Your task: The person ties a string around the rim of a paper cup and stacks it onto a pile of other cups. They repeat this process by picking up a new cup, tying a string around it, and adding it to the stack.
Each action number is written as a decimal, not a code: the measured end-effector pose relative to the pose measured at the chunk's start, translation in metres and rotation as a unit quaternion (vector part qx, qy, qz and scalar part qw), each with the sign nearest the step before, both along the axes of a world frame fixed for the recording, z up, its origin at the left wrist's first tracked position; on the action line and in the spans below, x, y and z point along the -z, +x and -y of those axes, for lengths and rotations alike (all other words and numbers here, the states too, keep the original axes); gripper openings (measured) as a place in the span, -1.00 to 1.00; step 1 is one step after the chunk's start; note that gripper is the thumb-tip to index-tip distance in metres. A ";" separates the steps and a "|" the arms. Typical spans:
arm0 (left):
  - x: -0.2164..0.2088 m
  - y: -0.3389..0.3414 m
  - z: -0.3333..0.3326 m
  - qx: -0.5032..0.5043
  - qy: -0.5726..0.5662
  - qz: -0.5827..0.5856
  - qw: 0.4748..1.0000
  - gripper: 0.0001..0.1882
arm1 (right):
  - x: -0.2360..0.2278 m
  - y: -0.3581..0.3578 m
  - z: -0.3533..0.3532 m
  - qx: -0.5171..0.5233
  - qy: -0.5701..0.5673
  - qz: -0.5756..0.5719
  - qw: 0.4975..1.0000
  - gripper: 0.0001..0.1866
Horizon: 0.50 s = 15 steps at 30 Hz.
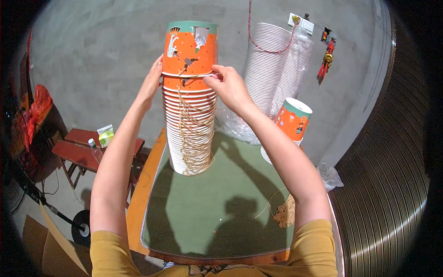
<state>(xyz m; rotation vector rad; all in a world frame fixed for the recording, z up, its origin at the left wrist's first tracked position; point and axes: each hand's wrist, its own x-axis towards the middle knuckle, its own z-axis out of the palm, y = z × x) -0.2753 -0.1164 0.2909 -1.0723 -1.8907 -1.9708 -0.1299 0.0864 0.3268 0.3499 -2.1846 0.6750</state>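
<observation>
A tall stack of upside-down orange paper buckets [191,51] with white rims stands on the green-topped table [198,231]. Tan cord [196,152] hangs in many loops down the near side of the stack. My left hand [151,85] is wrapped against the left side of the upper bucket at rim height, its fingertips partly behind it. On the other side, my right hand [228,87] pinches at that bucket's rim with thumb and forefinger, where a strand of cord runs along the rim. Exactly what lies between those fingertips is small and partly hidden.
Behind, two tall stacks of white-rimmed buckets [266,60] lean by the wall, one in clear plastic. A shorter orange bucket stack [293,120] stands at the table's right. A bundle of tan cord [284,212] lies near my right elbow. A red bench [80,154] is at left.
</observation>
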 end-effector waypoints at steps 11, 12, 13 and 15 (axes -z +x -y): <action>0.018 0.001 -0.004 0.003 0.017 0.027 0.999 -0.27 | 0.016 0.011 0.002 0.019 -0.016 0.030 0.999 -0.41; 0.019 0.000 -0.003 0.002 0.015 0.032 0.999 -0.27 | 0.016 0.011 0.001 0.023 -0.009 0.043 0.999 -0.39; 0.020 -0.001 -0.002 0.003 0.018 0.032 0.999 -0.26 | 0.017 0.011 0.002 0.018 -0.017 0.044 0.999 -0.39; 0.020 0.007 -0.004 0.007 0.023 0.033 0.999 -0.25 | 0.019 0.012 0.001 0.013 -0.034 0.048 0.998 -0.39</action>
